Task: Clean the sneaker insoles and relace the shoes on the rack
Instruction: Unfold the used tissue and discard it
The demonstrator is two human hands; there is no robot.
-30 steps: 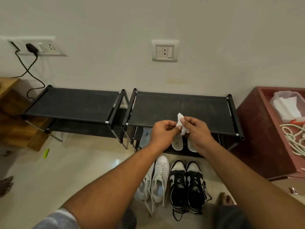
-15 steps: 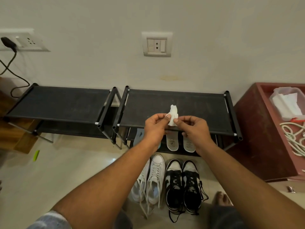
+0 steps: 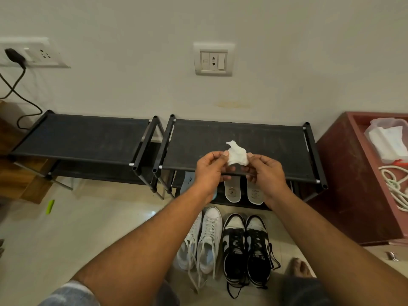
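Right, head view, the only one: left hand (image 3: 212,171) and right hand (image 3: 265,173) each pinch one side of the wipe (image 3: 237,156), thumb and forefinger clamped on it; remaining fingers loosely curled underneath. Wipe hangs between the two sets of fingertips, over the top shelf of the rack (image 3: 276,151); can't tell if it touches the shelf.

Change: a second ago it was a narrow crumpled wad; now it's pulled wider and the hands are slightly further apart; reads as opening it up for a usable face.

Task impact: wiping not started. Insoles (image 3: 233,191) lie just below the fingers on the lower shelf, two pale ones side by side; a blue insole (image 3: 187,182) is partly hidden behind the left wrist. White pair (image 3: 209,237) and black-white pair (image 3: 247,246) sit on the floor, nearer the person than the fingers; lace ends trailing.

Well right of the fingers: red box (image 3: 342,173) holding a tub (image 3: 388,140) and cord (image 3: 395,188).

Likely next: wipe down onto an insole.
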